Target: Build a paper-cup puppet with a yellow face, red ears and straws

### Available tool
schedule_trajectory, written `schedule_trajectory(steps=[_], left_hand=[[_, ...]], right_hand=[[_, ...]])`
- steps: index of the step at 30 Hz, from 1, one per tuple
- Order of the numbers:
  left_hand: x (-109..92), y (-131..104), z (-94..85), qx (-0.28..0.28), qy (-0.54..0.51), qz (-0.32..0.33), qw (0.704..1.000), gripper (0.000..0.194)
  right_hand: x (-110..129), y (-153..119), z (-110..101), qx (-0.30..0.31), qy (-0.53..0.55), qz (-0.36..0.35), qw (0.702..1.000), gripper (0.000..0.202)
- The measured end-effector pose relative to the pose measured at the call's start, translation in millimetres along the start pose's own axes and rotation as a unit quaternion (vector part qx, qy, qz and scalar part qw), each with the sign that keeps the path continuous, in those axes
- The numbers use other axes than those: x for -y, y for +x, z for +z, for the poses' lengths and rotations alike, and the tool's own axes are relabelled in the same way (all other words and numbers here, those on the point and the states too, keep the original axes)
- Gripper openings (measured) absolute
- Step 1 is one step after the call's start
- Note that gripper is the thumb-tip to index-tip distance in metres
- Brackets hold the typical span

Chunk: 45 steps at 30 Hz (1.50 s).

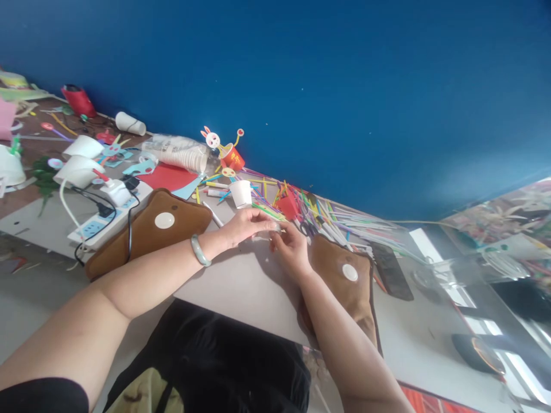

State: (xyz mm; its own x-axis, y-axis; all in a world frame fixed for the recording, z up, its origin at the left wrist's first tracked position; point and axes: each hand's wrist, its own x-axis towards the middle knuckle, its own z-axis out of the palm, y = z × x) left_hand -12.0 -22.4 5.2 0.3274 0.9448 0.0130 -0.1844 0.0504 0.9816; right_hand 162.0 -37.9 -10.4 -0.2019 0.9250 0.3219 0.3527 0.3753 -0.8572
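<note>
My left hand (246, 226), with a pale bangle (200, 250) on its wrist, is closed in a pinch above the table (241, 281). Facing it, my right hand (293, 250) has its fingers curled too, and the fingertips of both hands meet. Between them shows a small, pale, shiny thing, too small and blurred to name. A white paper cup (241, 194) stands just beyond my left hand. Colourful pipe cleaners (269, 192) and a small red item (288, 205) lie behind my fingers.
Brown cushion-like pads (189, 215) flank my arms. At left are a power strip (92, 225) with cords, a sleeve of stacked cups (178, 154) and red paper (170, 176). A rabbit figure in a red cup (232, 158) stands by the blue wall (301, 103). A dark phone-like slab (391, 269) lies right.
</note>
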Motion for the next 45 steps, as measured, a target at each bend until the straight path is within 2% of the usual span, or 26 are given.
schedule_trajectory(steps=[4,12,15,18,24,29,35,39,41,42,43,45], left_hand=[[2.8,2.7,-2.4,0.030,-0.007,-0.012,0.999,0.033],[2.7,1.9,-2.2,0.136,-0.085,0.027,0.987,0.031],[1.3,0.3,-3.5,0.169,-0.091,0.024,0.981,0.035],[-0.3,-0.8,-4.5,0.177,-0.081,0.018,0.981,0.036],[2.9,0.2,0.1,0.135,-0.055,0.021,0.989,0.034],[6.3,1.8,1.4,0.062,-0.009,0.011,0.998,0.033],[7.9,-0.6,2.8,0.053,0.043,0.047,0.997,0.040],[12.9,2.1,2.1,0.038,0.092,0.081,0.992,0.036],[6.8,3.9,-2.7,0.008,0.174,0.136,0.975,0.029],[0.2,4.6,-6.9,-0.025,0.233,0.167,0.958,0.023],[-8.5,5.0,-12.5,-0.052,0.290,0.179,0.939,0.016],[-30.1,4.2,-27.3,-0.082,0.414,0.160,0.892,0.010]], right_hand=[[2.1,-0.2,2.8,-0.017,0.052,0.036,0.998,0.016],[-4.0,1.3,1.1,0.001,0.195,0.068,0.979,0.022],[-4.5,1.4,0.2,0.003,0.213,0.074,0.974,0.022],[-1.8,0.9,0.0,-0.002,0.195,0.066,0.979,0.021],[-6.8,1.0,-0.8,-0.014,0.012,0.023,1.000,0.019],[-14.5,6.2,-3.4,-0.009,-0.166,-0.053,0.985,0.025],[-16.3,6.8,-4.9,-0.022,-0.228,-0.071,0.971,0.031],[-26.8,10.8,-6.2,-0.028,-0.234,-0.064,0.970,0.030],[-34.9,13.8,-7.1,-0.037,-0.233,-0.047,0.971,0.030],[-39.0,15.1,-7.4,-0.038,-0.235,-0.035,0.971,0.030],[-42.8,16.2,-7.7,-0.046,-0.238,-0.017,0.970,0.030],[-48.3,17.4,-8.0,-0.048,-0.232,0.020,0.971,0.033]])
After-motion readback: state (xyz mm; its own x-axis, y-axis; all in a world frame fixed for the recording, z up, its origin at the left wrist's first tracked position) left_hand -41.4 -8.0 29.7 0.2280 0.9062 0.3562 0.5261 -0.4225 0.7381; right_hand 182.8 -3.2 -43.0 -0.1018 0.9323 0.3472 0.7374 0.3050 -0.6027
